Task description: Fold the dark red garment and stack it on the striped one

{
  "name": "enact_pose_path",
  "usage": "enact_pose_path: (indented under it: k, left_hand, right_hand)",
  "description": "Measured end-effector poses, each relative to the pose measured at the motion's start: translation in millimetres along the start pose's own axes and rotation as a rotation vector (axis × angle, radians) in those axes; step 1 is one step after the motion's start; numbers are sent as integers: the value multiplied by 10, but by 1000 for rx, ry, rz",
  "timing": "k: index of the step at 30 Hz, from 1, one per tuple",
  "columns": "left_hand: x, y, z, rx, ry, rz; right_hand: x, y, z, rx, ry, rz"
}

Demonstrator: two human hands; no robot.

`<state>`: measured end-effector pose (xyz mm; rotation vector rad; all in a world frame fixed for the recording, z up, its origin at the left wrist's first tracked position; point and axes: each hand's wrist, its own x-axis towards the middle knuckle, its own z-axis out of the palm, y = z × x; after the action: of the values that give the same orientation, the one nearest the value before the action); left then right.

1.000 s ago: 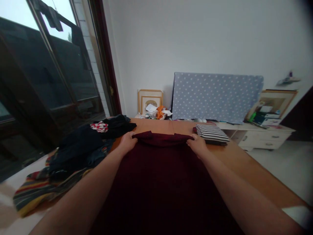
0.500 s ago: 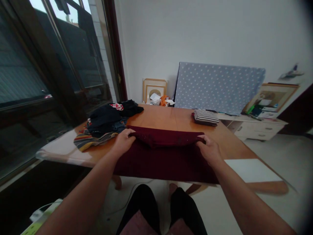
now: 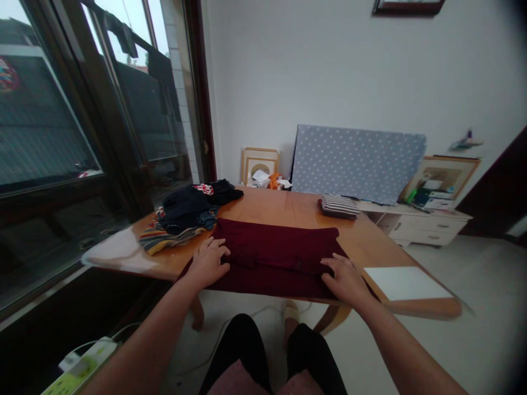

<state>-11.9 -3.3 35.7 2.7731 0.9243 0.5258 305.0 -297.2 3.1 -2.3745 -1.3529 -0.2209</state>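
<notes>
A maroon garment (image 3: 280, 247) lies on the near side of the wooden table, its far part folded over toward me and its near part along the table's front edge. My left hand (image 3: 209, 262) rests on the garment's left side, fingers spread and palm down. On the opposite side my right hand (image 3: 343, 277) touches the cloth, with its fingers apart too. Neither hand grips the fabric. Just beyond my left hand is a heap of dark clothes (image 3: 185, 208), with a striped multicoloured piece (image 3: 164, 238) under it.
A small folded stack with a striped top (image 3: 340, 206) sits at the table's (image 3: 272, 203) far right. A white sheet (image 3: 407, 283) lies at the right corner. A power strip (image 3: 82, 367) is at lower left. Behind stand a polka-dot cloth (image 3: 354, 162) and a white cabinet (image 3: 432, 225).
The top fold of the maroon garment has come down toward me and lies flat. Both hands have let go of its edge and moved lower onto the cloth. The camera view has tilted slightly up.
</notes>
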Motion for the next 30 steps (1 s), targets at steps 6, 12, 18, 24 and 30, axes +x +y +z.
enact_pose_path:
  k: [6,12,18,24,30]
  left_hand:
    - [-52,188,-112,-51,-100,42]
    - [-62,167,-90,-16,-105,67]
    - [-71,125,-27,-75,-102,110]
    - [-70,159,-51,-55,-112,94]
    - [-105,107,-141,-133,-69,105]
  right_hand:
    - [-4,-224,-18,50,-27,-21]
    - [-72,-205,14,53,-67,19]
    - [-175,-194,1,65,-59,-44]
    - [-210,-180,38,89,8,-78]
    - [-314,-188,-17,92,58,-67]
